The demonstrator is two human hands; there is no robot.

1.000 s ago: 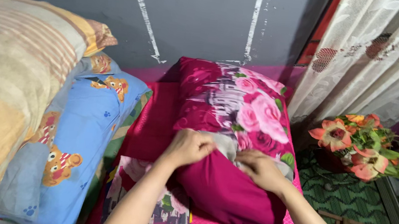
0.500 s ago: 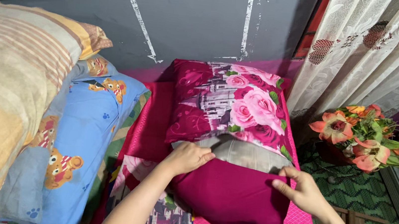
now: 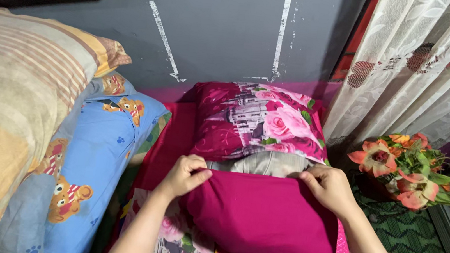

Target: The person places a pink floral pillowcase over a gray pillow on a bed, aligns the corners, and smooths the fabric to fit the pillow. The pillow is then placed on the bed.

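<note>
two hands' fingers (image 3: 198, 166) on magenta pillowcase (image 3: 267, 227) edge

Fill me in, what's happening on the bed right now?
A person is working a plain magenta pillowcase over a grey pillow. The left hand and the right hand each pinch the open edge of the case, one at each side, with a strip of the pillow showing above that edge. Just behind lies a floral pillow against the grey wall. A blue bear-print pillow sits to the left, and orange artificial flowers to the right below a lace curtain.
</note>
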